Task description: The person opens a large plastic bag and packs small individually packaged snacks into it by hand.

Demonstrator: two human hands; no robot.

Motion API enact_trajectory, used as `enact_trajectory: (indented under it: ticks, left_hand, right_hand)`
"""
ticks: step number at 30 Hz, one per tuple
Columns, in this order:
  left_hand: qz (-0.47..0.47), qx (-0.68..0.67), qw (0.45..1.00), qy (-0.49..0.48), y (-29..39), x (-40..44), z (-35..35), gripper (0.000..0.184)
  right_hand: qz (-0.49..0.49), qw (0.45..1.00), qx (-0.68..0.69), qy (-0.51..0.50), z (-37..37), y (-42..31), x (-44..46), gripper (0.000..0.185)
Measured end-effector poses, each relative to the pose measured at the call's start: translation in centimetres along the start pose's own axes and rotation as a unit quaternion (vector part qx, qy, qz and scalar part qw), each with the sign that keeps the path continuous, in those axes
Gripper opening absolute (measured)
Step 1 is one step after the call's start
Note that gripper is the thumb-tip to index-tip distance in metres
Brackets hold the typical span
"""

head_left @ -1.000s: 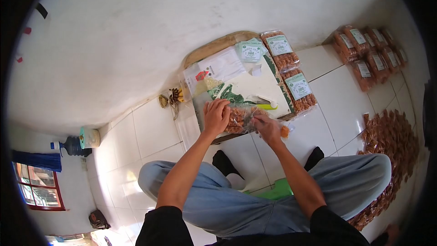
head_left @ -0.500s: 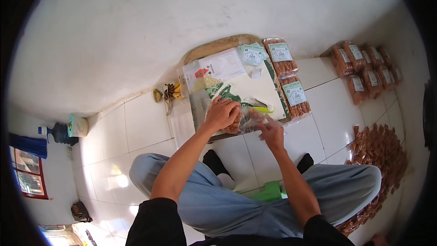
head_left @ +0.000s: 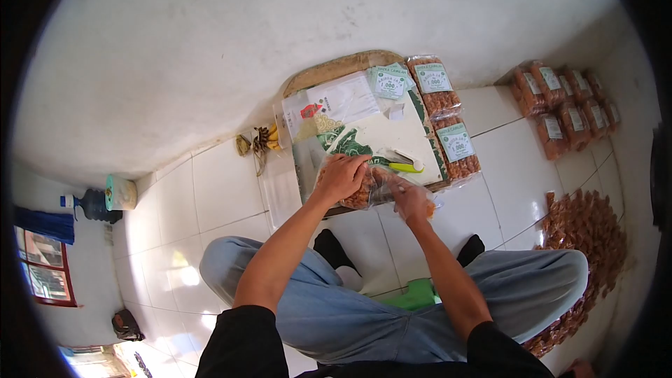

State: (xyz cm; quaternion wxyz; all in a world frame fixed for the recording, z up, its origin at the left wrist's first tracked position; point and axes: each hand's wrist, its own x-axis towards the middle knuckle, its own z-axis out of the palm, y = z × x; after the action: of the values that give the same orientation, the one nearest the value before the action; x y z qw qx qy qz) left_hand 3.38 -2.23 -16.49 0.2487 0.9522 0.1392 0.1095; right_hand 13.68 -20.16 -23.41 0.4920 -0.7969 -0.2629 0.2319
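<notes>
A clear plastic bag of brown snack pieces (head_left: 358,194) lies along the near edge of the low table. My left hand (head_left: 341,176) is closed over the bag's left part, pressing on the snacks. At the bag's right end, my right hand (head_left: 411,199) grips the loose plastic, its fingers somewhat blurred and partly behind the film. An orange-brown bit (head_left: 432,207) shows beside that hand; what it is, I cannot tell. Just beyond the bag lie a yellow-green handled tool (head_left: 406,166) and a green-and-white printed sheet (head_left: 346,143).
Green labels (head_left: 390,82) lie at the table's back. Two labelled snack packs (head_left: 456,147) line its right side. More filled packs (head_left: 563,108) are stacked by the wall, above a pile of small brown packets (head_left: 584,238). Bananas (head_left: 271,138) sit left of the table.
My right hand has moved slightly left and down against the bag's end, and the orange-brown bit now shows beside it. My left hand stays on the bag.
</notes>
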Motion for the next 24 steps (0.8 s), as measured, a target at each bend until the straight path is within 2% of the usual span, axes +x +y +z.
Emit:
enact_trajectory:
  ticks: [1,2,4,8,10,11,13,17,20,21,22,24]
  left_hand:
    - [0.023,-0.006,0.999,0.027,-0.3,0.0,0.3,0.022]
    - [0.047,-0.012,0.997,0.054,-0.5,0.0,0.5,0.022]
    - [0.063,-0.008,0.997,0.047,0.1,0.0,0.0,0.023]
    - [0.061,0.012,0.998,0.008,0.5,0.4,-0.2,0.024]
    - [0.049,0.017,0.999,-0.018,0.6,0.6,-0.3,0.025]
    - [0.035,0.022,0.998,-0.042,0.7,0.7,-0.5,0.026]
    - [0.039,0.016,0.998,-0.039,0.4,0.7,0.0,0.025]
    - [0.082,0.017,0.996,0.004,0.4,0.9,0.4,0.023]
    - [0.102,0.030,0.994,0.006,0.6,1.1,0.4,0.022]
    - [0.106,0.032,0.994,0.005,0.8,1.3,0.4,0.022]
    - [0.094,0.023,0.995,-0.018,1.1,1.4,0.4,0.022]
    - [0.087,0.016,0.995,-0.043,1.4,1.4,0.3,0.022]
  right_hand:
    - [0.112,0.993,-0.006,-0.047,-0.7,-1.9,0.0,0.030]
    - [0.112,0.993,-0.004,-0.046,-0.6,-1.8,0.2,0.030]
    - [0.089,0.985,0.146,-0.030,-0.4,-2.1,0.5,0.033]
    - [0.159,0.975,0.138,-0.075,-1.8,-4.3,0.2,0.035]
    - [0.157,0.949,0.247,-0.117,-1.1,-3.5,0.3,0.031]
    - [0.157,0.949,0.249,-0.116,-1.0,-3.0,0.4,0.031]
    - [0.115,0.969,0.160,-0.151,-1.0,-3.1,0.3,0.026]
    - [0.074,0.973,0.145,-0.162,-0.3,-1.5,0.6,0.028]
    - [-0.018,0.984,0.087,-0.154,0.4,-0.1,1.4,0.027]
    - [-0.176,0.977,0.055,-0.109,2.1,2.8,2.5,0.031]
    - [-0.328,0.942,0.021,-0.061,3.1,4.4,3.0,0.036]
    - [-0.302,0.951,0.021,-0.068,3.2,4.0,2.8,0.032]
